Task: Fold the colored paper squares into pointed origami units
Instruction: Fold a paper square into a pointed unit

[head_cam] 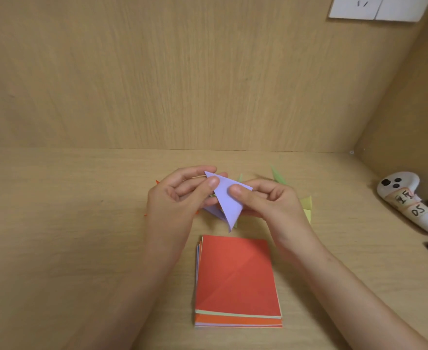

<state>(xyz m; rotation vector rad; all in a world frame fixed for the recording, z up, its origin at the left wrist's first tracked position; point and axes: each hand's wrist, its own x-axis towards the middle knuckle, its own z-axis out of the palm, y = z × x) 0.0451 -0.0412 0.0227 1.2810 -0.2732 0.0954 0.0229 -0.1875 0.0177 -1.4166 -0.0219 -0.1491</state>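
Midair, left hand (172,197), right hand (271,202) pinching purple triangle (229,202), apparently folded

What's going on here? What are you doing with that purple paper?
Someone is folding origami. The left hand and right hand both pinch a purple paper, already folded into a triangle and held just above the desk. A stack of paper squares, red on top, lies in front of the person. Behind the hands, a few pointed pieces in green, yellow and orange peek out on the desk.
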